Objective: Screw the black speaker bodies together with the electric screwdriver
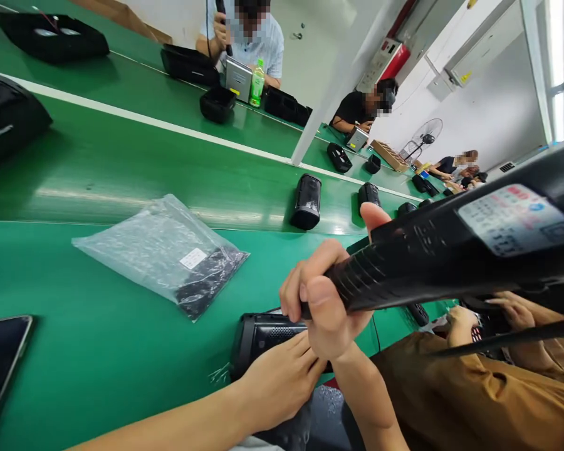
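Note:
Fingers wrapped around the ribbed grip, my right hand (pixel 326 297) holds a black electric screwdriver (pixel 427 257) with a white label; its thick body stretches toward the upper right. Directly below, my left hand (pixel 279 376) grips a black speaker housing (pixel 251 341) lying on the green bench near me. Part of the housing, with a perforated grille, shows left of my fingers; the rest is hidden behind both hands. The screwdriver's tip cannot be made out behind my hand. Left of the housing lies a clear plastic bag (pixel 136 244) containing dark pieces.
A dark-screened device (pixel 2 357) rests at the left edge. Black speakers (pixel 307 202) stand along the green conveyor (pixel 122 156). Beyond it are more black housings (pixel 219 103), a green bottle (pixel 257 84) and people working. A co-worker's hands (pixel 465 319) are close on my right.

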A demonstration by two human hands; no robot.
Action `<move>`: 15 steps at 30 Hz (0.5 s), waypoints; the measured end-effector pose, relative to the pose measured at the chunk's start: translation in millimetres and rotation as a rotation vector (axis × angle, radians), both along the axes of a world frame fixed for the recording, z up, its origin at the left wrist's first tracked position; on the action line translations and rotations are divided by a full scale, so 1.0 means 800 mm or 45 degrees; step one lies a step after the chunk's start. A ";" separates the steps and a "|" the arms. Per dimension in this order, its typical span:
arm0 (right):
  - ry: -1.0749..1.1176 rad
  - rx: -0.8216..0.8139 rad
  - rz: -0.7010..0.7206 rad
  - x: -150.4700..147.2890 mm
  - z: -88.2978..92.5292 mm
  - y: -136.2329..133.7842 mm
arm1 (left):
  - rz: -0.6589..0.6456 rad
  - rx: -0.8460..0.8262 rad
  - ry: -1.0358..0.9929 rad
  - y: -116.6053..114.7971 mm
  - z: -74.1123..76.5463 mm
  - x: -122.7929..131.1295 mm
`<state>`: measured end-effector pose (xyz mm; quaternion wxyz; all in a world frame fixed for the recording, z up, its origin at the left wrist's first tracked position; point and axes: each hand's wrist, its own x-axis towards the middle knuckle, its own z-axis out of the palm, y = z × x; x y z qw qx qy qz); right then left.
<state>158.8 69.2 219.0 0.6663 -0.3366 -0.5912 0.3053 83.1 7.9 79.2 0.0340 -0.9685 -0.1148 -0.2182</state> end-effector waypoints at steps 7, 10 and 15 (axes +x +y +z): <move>-0.046 0.070 0.001 -0.003 -0.004 0.010 | -0.001 -0.022 -0.031 -0.004 -0.002 0.006; -0.012 0.090 -0.036 -0.006 -0.007 0.013 | -0.009 -0.021 -0.040 -0.004 -0.004 0.008; -0.050 -0.038 0.038 -0.010 -0.050 0.010 | -0.007 0.007 -0.018 -0.009 -0.016 0.010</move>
